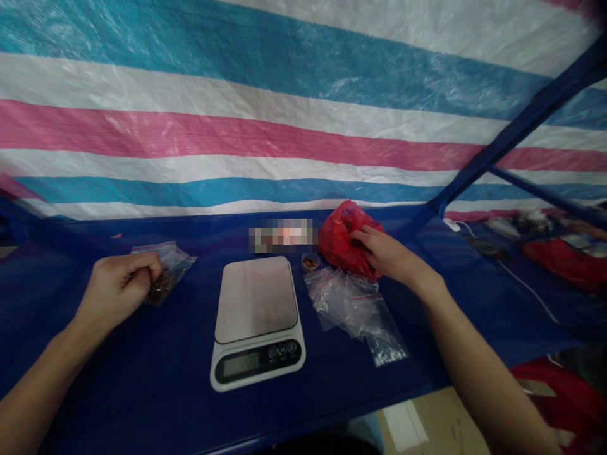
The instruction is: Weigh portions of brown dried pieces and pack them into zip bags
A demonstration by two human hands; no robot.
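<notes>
My left hand (126,278) is closed at the left side of a clear zip-lock bag (176,262), its fingers curled against the plastic. Small dark brown pieces fill the bag's lower part. My right hand (379,249) reaches to the mouth of a red plastic bag (339,243), fingers bent together, tips partly hidden in it; what they pinch cannot be made out. Between the hands lies a white digital kitchen scale (258,322) with a bare metal plate and a faint reading on its display. Beside the red bag stands a small round cup (310,262) with brown bits inside.
Several flat clear zip-lock bags (348,300) overlap right of the scale on the blue table (156,373). Behind the scale lies a blurred-out item (284,236). A striped tarp (237,139) hangs at the back; a blue frame bar (502,136) slants at right. More red bags (564,262) lie beyond.
</notes>
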